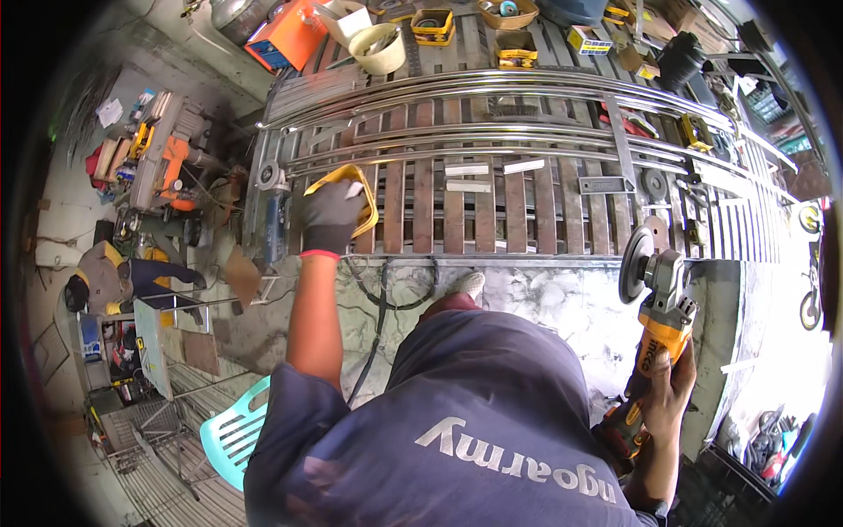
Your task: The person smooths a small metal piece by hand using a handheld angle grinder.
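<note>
Slatted metal surface (515, 211) spreads toward twelve o'clock, with pale strips (524, 166) lying on it. At eleven o'clock sits the yellow tray (372, 209), the gloved left hand (332, 215) over it; a pale piece (353, 191) shows at its bent fingers, but whether they pinch it cannot be told. Toward four o'clock, the bare right hand (672, 395) wraps its fingers around the grinder (665, 334). Working well here probably means keeping the disc (634, 265) still and clear of body and glove, and picking without dragging the tray.
</note>
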{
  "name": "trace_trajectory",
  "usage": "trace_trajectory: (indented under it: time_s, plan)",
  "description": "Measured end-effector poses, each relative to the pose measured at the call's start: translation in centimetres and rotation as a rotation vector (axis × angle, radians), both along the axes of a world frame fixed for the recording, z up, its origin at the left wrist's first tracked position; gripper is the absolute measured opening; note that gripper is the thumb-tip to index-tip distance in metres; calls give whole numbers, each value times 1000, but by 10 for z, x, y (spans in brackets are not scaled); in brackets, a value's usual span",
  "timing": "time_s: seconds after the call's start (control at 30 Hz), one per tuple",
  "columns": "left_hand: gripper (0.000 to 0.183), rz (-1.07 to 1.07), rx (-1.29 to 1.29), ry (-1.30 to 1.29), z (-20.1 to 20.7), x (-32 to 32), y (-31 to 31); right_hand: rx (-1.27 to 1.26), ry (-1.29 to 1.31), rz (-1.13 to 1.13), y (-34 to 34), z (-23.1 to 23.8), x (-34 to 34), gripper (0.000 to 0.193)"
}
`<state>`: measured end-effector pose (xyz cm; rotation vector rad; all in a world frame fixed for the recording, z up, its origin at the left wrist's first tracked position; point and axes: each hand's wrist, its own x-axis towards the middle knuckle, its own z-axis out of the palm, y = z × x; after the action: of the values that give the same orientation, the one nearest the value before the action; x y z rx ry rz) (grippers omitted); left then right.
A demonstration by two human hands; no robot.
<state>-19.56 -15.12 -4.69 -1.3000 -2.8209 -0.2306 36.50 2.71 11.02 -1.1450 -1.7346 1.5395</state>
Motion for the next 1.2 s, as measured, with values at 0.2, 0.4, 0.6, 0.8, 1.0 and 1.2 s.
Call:
trace_trajectory:
  time_s: [0.2, 0.4, 0.6, 0.8, 1.0, 1.2]
  plan:
    - [31, -161, 201, 38, -3, 10, 35, 62, -79, -76, 5, -9, -2, 48]
    - [29, -514, -8, 304, -69, 98, 154, -3, -52, -90, -1, 0, -21, 60]
    - [33, -430, -134, 665, -190, 93, 203, 89, -118, -79, -9, 6, -12, 69]
    - [36, -397, -46, 660, -195, 88, 206, 30, -136, -196, -19, 8, -3, 67]
    - [40, -424, -218, 416, -176, 87, 196, 104, -168, -238, -27, 1, 8, 61]
    - [53, -493, 344, -193, -74, 108, 182, 47, -218, -287, -32, 12, 7, 59]
